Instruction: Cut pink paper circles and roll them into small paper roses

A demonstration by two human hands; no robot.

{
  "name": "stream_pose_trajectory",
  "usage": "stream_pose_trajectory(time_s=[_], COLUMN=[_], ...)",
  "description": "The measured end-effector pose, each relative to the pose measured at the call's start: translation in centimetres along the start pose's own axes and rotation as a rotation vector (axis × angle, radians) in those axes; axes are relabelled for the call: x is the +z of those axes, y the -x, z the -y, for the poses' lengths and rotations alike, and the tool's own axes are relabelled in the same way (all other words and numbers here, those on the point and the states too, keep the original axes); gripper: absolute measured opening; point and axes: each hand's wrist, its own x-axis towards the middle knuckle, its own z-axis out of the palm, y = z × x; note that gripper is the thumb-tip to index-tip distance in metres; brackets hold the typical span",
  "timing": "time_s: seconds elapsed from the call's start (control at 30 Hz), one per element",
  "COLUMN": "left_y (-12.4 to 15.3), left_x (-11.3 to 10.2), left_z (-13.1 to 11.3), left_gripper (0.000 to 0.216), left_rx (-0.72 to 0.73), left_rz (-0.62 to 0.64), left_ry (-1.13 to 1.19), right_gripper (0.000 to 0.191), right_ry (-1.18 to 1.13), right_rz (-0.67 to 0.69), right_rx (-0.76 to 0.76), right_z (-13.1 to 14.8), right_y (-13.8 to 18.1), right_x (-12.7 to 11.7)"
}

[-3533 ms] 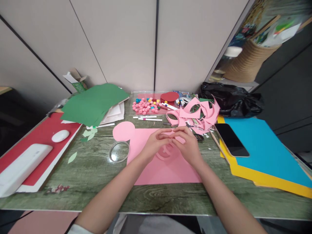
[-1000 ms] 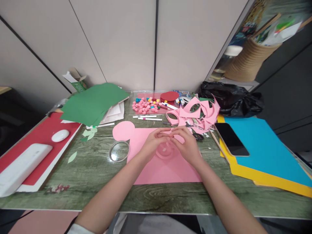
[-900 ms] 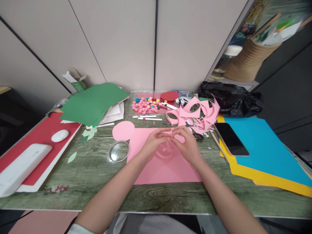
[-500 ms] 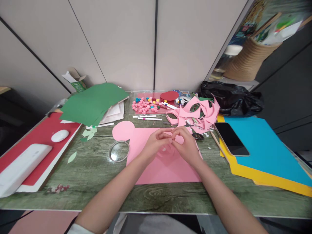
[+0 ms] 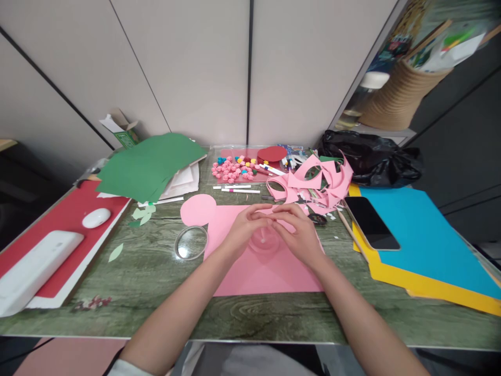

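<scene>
My left hand (image 5: pixel 247 225) and my right hand (image 5: pixel 295 231) meet above a large pink paper sheet (image 5: pixel 270 277). Their fingers are bent and closed in, with thumbs and fingertips nearly touching; anything between them is too small or too clear to make out. Just below the thumbs, a clear round piece (image 5: pixel 263 243) shows faint rings over the paper. I cannot tell whether my fingers touch it. Left of the sheet lie a pink paper circle (image 5: pixel 198 210) and a ring-shaped roll (image 5: pixel 191 243), both apart from my hands.
Behind stand a clear tray (image 5: pixel 211 164) of pink pompom-like bits and several pink paper offcuts (image 5: pixel 305 180). Green sheets (image 5: pixel 152 162) and a white device (image 5: pixel 43 266) lie left. On the right are a phone (image 5: pixel 372 223), blue paper (image 5: pixel 422 224) and a black plastic bag (image 5: pixel 371 156).
My fingers have shifted: the right thumb and forefinger, close together before, are now farther apart and straighter. The clear round piece shows more fully below my hands. Other things have stayed put.
</scene>
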Motion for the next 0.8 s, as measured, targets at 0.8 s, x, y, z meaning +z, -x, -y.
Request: stream_pose_trajectory(time_s=[0.8], left_y=[0.31], left_x=[0.49], left_z=[-0.14], left_gripper=[0.04], left_rx=[-0.03], left_rz=[0.038], left_ry=[-0.007], right_gripper=[0.014], right_ry=[-0.073], right_rz=[-0.058], right_rx=[0.059], right_z=[0.54], right_y=[-0.41], right_x=[-0.03])
